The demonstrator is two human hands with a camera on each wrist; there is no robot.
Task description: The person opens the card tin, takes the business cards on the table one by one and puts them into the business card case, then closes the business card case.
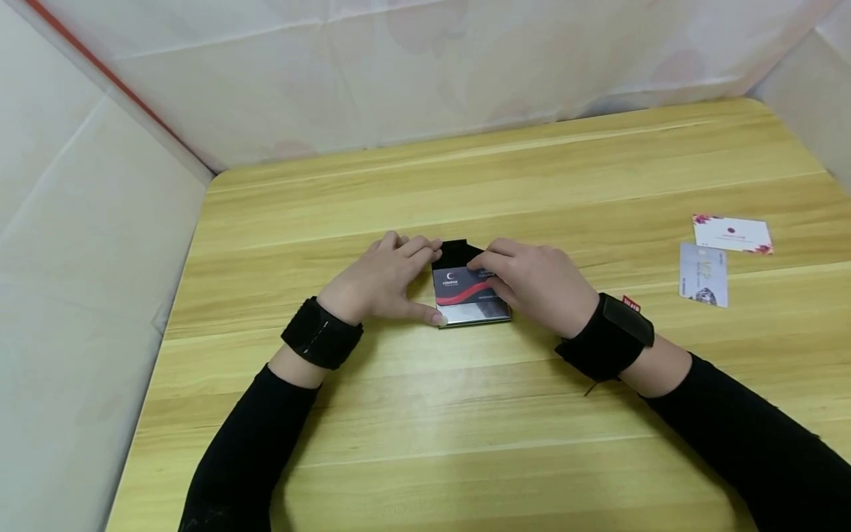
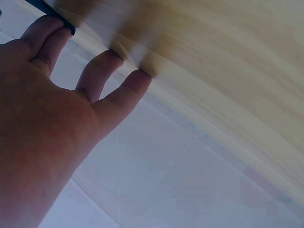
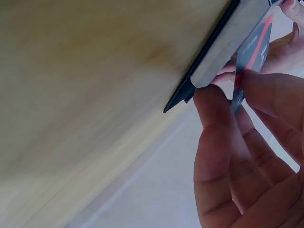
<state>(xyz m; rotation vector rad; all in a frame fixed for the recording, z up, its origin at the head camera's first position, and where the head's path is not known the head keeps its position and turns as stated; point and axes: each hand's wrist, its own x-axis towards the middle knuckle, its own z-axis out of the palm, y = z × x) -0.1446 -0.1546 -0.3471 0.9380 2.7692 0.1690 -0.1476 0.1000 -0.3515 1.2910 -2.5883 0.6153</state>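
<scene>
A metal card case [image 1: 475, 313] with a black flap [image 1: 453, 255] folded open lies on the table between both hands. My left hand [image 1: 385, 284] holds its left side, the thumb at the near left corner and the fingertips at the flap's edge. A dark grey business card [image 1: 459, 283] with a red wave overlaps the case's silver surface. My right hand [image 1: 541, 284] pinches this card by its right side between thumb and fingers. From the right wrist, the card [image 3: 258, 50] stands tilted away from the case [image 3: 216, 59].
To the right lie a white card [image 1: 734, 235] with pink floral corners and a silver VIP card [image 1: 698, 277], their edges overlapping. The wooden table [image 1: 425, 428] meets pale fabric [image 1: 412, 74] at its far edge and left side.
</scene>
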